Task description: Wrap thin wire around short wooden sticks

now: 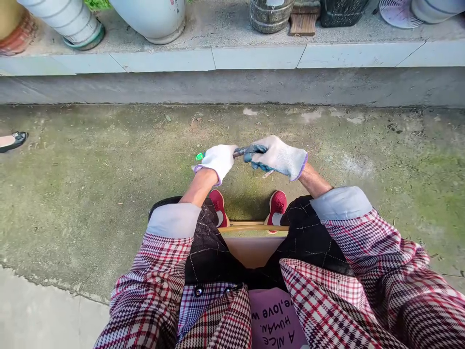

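Both my hands wear white knitted gloves with purple cuffs; the right glove shows a blue-grey coating on the palm and fingers. A short dark ridged rod (240,152) spans the gap between them. My left hand (219,160) is closed around its left end, fingers mostly hidden behind the glove's back. On the rod's right end, my right hand (276,156) is closed, its coated fingertips wrapped inward. A small bright green piece (199,156) shows just left of my left hand; whether it joins the rod is hidden. Below the right glove, a thin pale strip (268,173) sticks out.
My red shoes (278,202) stand on mossy concrete (109,160), with a wooden seat edge (254,226) between my legs. Ahead runs a tiled ledge (254,57) bearing a white pot (152,19), a dark ribbed container (271,17) and others. Another person's black shoe (18,140) is at far left.
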`<control>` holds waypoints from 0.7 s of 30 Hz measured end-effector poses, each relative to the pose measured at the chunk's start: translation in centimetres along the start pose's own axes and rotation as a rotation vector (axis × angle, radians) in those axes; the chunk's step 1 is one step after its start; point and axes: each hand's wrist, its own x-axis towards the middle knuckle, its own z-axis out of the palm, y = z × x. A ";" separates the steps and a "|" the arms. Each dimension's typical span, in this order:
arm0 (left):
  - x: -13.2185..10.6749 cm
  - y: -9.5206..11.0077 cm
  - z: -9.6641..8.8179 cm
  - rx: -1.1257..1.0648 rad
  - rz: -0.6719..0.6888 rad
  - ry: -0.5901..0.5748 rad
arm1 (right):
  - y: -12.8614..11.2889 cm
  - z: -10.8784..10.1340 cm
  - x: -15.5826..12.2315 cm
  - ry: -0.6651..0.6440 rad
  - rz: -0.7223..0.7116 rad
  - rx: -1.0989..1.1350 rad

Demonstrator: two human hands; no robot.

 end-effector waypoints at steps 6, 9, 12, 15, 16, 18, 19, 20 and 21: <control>-0.9 1.1 -0.6 0.008 0.266 0.033 | 1.9 -3.1 0.9 0.215 -0.032 0.087; -0.7 0.2 -1.0 -0.175 0.187 0.180 | 2.1 -2.0 1.7 0.184 0.014 0.210; -0.1 -0.8 -0.9 -0.199 0.034 0.227 | 1.1 0.2 1.7 0.120 0.031 0.155; 0.3 -0.9 -0.2 -0.057 -0.031 0.138 | 0.0 1.3 0.9 0.007 -0.015 0.091; 0.3 -0.7 0.1 -0.007 -0.020 0.093 | -0.2 1.1 0.6 -0.007 -0.025 0.100; 0.3 0.0 0.4 0.075 0.022 0.003 | -0.2 0.3 0.1 0.025 -0.016 0.136; 0.3 0.3 0.4 0.106 0.051 -0.034 | 0.0 -0.4 0.1 0.074 0.000 0.152; 0.2 0.5 0.4 0.128 0.086 -0.060 | 0.2 -1.0 0.1 0.132 0.019 0.161; 0.1 0.7 0.3 0.141 0.122 -0.070 | 0.5 -1.6 0.2 0.191 0.033 0.167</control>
